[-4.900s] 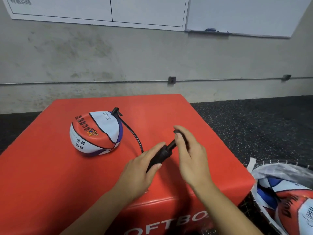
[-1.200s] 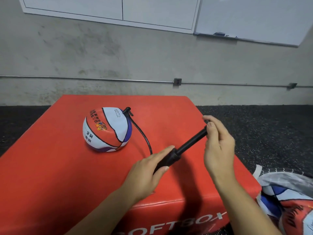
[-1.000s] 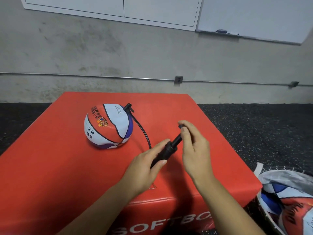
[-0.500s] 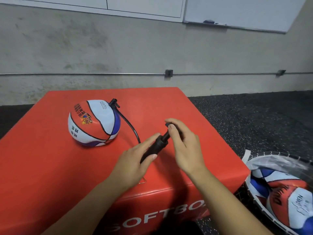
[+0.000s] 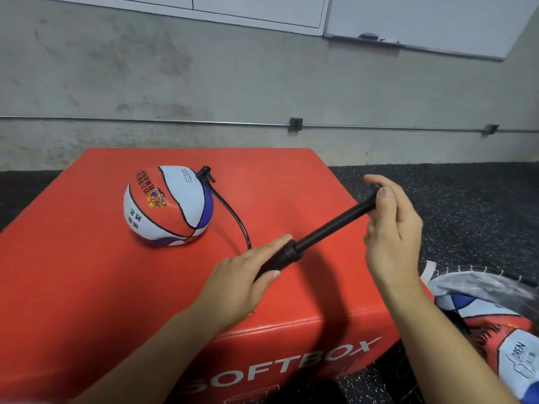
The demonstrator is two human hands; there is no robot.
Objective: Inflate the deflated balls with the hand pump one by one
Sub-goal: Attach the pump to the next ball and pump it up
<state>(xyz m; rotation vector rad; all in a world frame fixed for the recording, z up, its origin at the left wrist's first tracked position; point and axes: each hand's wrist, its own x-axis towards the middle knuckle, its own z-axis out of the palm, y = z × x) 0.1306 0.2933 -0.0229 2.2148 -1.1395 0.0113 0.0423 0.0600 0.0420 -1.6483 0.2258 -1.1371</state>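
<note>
Overhead, from the head view, we see the left hand (image 5: 242, 284) wrapped round the hand pump (image 5: 309, 243) barrel while the right hand (image 5: 392, 228) pinches its handle, rod drawn out. Its hose (image 5: 233, 217) runs to the ball (image 5: 169, 205) resting on the red soft box (image 5: 87, 287). More balls (image 5: 513, 339) sit in a basket (image 5: 495, 282) at right.

Even indoor light, soft shadows, wide-angle edge distortion
</note>
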